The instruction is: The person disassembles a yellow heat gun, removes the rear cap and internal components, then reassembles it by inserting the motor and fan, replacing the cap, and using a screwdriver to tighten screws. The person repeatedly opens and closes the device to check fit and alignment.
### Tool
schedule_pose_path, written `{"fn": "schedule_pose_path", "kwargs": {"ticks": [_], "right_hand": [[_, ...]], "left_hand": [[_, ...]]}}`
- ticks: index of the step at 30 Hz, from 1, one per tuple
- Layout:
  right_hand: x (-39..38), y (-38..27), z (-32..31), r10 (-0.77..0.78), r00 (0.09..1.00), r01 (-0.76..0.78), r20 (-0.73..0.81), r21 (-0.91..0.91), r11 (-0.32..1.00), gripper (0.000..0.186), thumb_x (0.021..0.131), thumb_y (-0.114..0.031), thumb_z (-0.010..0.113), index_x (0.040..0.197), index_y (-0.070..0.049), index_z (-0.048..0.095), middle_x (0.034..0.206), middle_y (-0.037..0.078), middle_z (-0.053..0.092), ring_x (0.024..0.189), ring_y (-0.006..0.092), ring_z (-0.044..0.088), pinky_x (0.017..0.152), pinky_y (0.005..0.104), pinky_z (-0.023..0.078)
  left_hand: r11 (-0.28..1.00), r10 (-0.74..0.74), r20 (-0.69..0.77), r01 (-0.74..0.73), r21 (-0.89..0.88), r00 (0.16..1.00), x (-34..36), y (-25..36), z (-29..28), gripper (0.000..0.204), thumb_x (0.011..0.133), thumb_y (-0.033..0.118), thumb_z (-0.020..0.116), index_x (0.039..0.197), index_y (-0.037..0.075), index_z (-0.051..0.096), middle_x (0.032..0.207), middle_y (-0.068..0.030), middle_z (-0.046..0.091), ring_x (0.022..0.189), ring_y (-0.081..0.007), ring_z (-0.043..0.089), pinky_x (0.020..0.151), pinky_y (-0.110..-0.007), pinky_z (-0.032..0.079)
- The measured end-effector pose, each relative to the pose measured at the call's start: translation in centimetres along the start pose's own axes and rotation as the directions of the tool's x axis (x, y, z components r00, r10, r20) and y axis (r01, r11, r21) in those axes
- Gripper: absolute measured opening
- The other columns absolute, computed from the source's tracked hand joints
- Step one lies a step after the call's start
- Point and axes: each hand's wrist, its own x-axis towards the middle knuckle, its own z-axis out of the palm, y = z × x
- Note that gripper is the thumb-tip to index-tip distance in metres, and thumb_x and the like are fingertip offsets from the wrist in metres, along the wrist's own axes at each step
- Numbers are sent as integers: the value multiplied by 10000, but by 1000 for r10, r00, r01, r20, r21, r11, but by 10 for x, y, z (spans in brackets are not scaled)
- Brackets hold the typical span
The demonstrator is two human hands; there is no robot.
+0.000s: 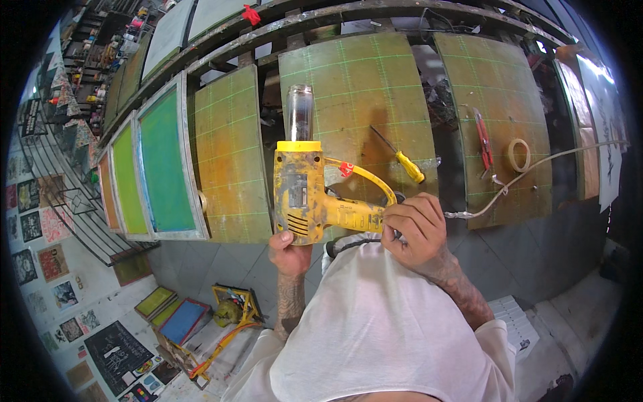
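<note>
A scuffed yellow heat gun [299, 194] is held up in front of me, its metal nozzle [301, 110] pointing away. My left hand [290, 253] grips the rear of its body from below, thumb on the casing. The fingers of my right hand [416, 228] are closed round the end of the handle, where they hide part of it. Beyond the gun, a screwdriver [408, 166] with a yellow handle lies on the middle green-lined board [348, 74]. On the board to the right rest red-handled pliers [483, 144] and a roll of tape [518, 155].
A pale cable [556, 155] runs across the right board towards the right edge. Framed printing screens [164, 157] in blue, green and orange lean at the left. Dark gaps [442, 100] separate the boards. Behind, a dark rail [308, 20] carries a red rag [251, 15].
</note>
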Motion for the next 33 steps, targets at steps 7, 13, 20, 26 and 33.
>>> {"fn": "schedule_pose_path", "kwargs": {"ticks": [7,13,20,26,33], "right_hand": [[-3,-1,2,93,994,-84,-59,141,986,263,689,54,797,875,-69,658,936,43,722,847,250,663,808,408,517],[-1,-1,-3,69,997,-66,-30,73,995,245,703,47,801,867,-71,663,945,32,717,851,241,649,801,404,507],[-2,0,-4,57,998,-55,-20,88,995,238,707,39,812,867,-68,671,950,29,717,862,237,644,801,402,504],[-3,0,-4,67,998,-65,-20,88,994,226,704,34,818,859,-60,682,953,34,719,882,241,645,809,400,503],[-1,-3,-6,153,988,-155,21,86,984,237,707,11,830,890,-47,690,1062,73,693,994,287,634,863,407,509]], "left_hand": [[1000,-27,-14,27,13,1000,-1,1,9,853,821,367,595,1555,-22,403,1507,-193,553,1387,-363,550,1146,-583,462],[1000,-10,-1,10,9,1000,0,1,11,847,823,359,595,1553,-24,404,1508,-198,549,1386,-370,550,1151,-583,460],[1000,3,1,-3,2,1000,1,1,11,847,824,357,607,1555,-19,404,1506,-204,548,1382,-371,555,1139,-582,473],[1000,-1,13,1,-8,1000,1,1,11,841,834,368,613,1556,-11,406,1503,-202,552,1381,-371,558,1130,-599,481],[1000,-1,-11,0,-23,1000,0,1,12,839,811,353,615,1540,-16,427,1484,-192,573,1353,-374,579,1129,-594,478]]}}
